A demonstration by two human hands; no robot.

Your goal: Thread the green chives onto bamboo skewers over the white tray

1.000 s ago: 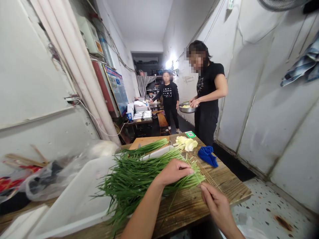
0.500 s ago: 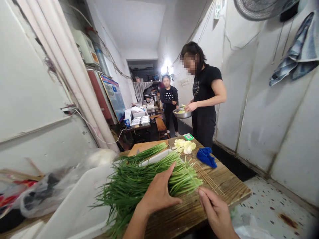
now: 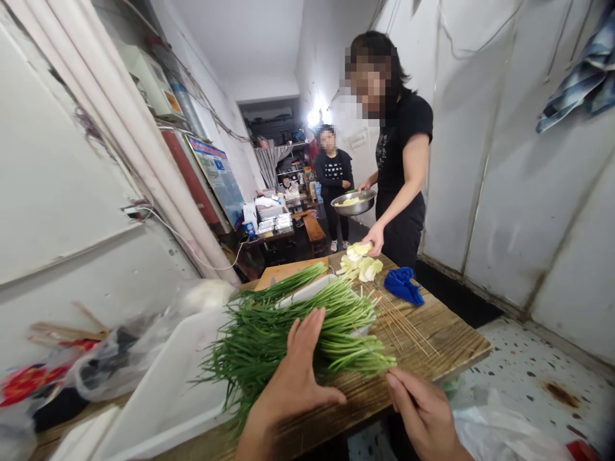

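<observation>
A large pile of green garlic chives (image 3: 269, 336) lies over a white plastic tray (image 3: 158, 397) and the wooden table (image 3: 461, 346), pale stem ends pointing right. My left hand (image 3: 293, 378) is at the pile's near side, thumb spread away from raised fingers, holding nothing visible. Down at the tips of the nearest stems, my right hand (image 3: 418, 403) has thumb and forefinger pinched together; what sits between them is too small to make out. Several thin bamboo skewers (image 3: 403, 323) lie on the table beyond that hand.
A co-worker's hand (image 3: 375, 238) touches cabbage leaves (image 3: 368, 267) at the table's far end; the other holds a metal bowl (image 3: 353, 203). A blue cloth (image 3: 403, 286) lies nearby. Plastic bags (image 3: 106, 365) sit left of the tray. Another person (image 3: 334, 173) stands farther back.
The co-worker has stepped nearer and lowered one hand with cabbage leaves to the pile on the table. My left hand has shifted slightly left; my right hand stays pinched at the stem ends.
</observation>
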